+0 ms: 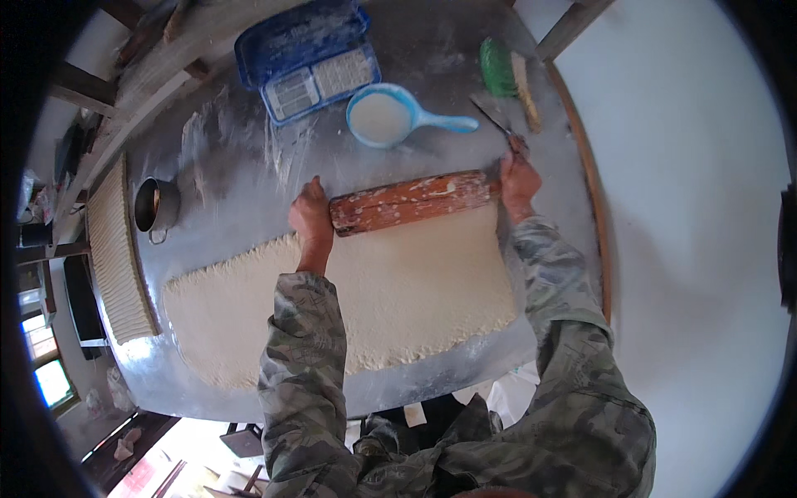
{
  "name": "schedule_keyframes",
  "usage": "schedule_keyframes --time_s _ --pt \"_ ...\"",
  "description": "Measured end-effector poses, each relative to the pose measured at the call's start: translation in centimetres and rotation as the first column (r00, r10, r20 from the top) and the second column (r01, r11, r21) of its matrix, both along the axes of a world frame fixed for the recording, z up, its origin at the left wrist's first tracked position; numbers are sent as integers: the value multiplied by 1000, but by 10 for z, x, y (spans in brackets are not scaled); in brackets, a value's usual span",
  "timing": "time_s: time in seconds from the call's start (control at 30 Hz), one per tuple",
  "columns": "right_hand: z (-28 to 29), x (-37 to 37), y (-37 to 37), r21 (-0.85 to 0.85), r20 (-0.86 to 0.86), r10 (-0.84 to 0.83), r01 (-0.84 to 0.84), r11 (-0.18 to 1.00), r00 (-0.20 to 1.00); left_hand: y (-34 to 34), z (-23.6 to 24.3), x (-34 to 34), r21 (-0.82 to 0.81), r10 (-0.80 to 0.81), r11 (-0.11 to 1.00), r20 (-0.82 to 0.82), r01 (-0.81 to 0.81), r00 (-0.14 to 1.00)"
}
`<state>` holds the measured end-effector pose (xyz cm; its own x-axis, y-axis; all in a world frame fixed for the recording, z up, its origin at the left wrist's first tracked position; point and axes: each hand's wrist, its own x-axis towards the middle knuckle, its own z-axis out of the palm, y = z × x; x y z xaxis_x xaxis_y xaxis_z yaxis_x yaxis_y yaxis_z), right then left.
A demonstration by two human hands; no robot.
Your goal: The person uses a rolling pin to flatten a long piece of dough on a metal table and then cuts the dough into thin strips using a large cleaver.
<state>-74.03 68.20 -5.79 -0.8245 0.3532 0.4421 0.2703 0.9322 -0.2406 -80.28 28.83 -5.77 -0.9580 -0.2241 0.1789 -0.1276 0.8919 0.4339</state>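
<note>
Partly, a camouflage sleeve [300, 357] hides the ragged-edged dough sheet [419, 290] at centre; on its far edge, the wooden rolling pin [411, 202], left hand [312, 214] and right hand [520, 184] each with grip closed round an end; frame left, a metal mug [168, 203], contents unclear; upper centre, a blue dipper [422, 119] holding white powder [378, 116]; beyond, a blue case [303, 37].

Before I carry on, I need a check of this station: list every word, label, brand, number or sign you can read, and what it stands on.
No text can be read in this view.
Blue plastic case: two pale panels with print-like marks, too small and blurred to read.
Camouflage sleeves: dark marks in the pattern; cannot tell whether any are letters.
Rolling pin, between the hands: pale patches, no lettering visible.
</note>
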Motion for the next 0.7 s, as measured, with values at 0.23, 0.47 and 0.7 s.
schedule_keyframes --time_s 0.23,0.47,0.7 --pt "-21 139 -4 -32 220 98 -94 995 971 -30 -28 153 162 -99 984 136 76 986" --pt "-38 181 46 75 121 -32 23 997 992 13 -31 159 290 -130 954 159 80 979" --pt "-23 -9 63 164 41 -29 21 986 999 44 -10 -12 48 -31 998 -4 31 1000"
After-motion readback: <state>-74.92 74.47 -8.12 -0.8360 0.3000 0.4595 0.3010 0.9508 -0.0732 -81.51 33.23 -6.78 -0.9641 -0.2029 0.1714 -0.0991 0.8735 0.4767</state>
